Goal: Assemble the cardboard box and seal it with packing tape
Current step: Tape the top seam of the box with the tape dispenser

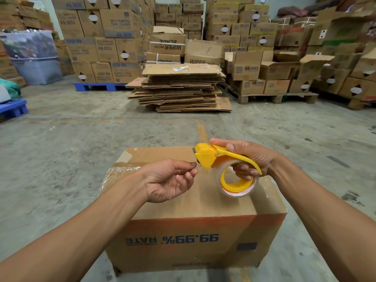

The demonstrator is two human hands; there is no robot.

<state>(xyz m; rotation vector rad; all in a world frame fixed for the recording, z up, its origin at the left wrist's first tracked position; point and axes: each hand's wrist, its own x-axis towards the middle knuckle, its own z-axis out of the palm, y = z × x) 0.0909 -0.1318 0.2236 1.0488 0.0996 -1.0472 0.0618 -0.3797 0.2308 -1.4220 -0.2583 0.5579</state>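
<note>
A brown cardboard box (pixel 195 218) stands on the concrete floor right in front of me, its top flaps down and clear tape along its left top edge. Its near side shows upside-down blue print reading 99.99% RATE. Above the box top my right hand (pixel 249 157) grips a yellow tape dispenser (pixel 215 157) loaded with a clear tape roll (pixel 238 183). My left hand (pixel 171 180) hovers just left of the dispenser's head, thumb and forefinger pinched at the loose tape end by the cutter.
A pile of flattened cartons (pixel 181 88) lies on the floor a few steps ahead. Stacked boxes on blue (pixel 97 86) and wooden pallets (pixel 272 97) line the back and right. A grey bin (pixel 34 60) stands at the left. Bare concrete surrounds the box.
</note>
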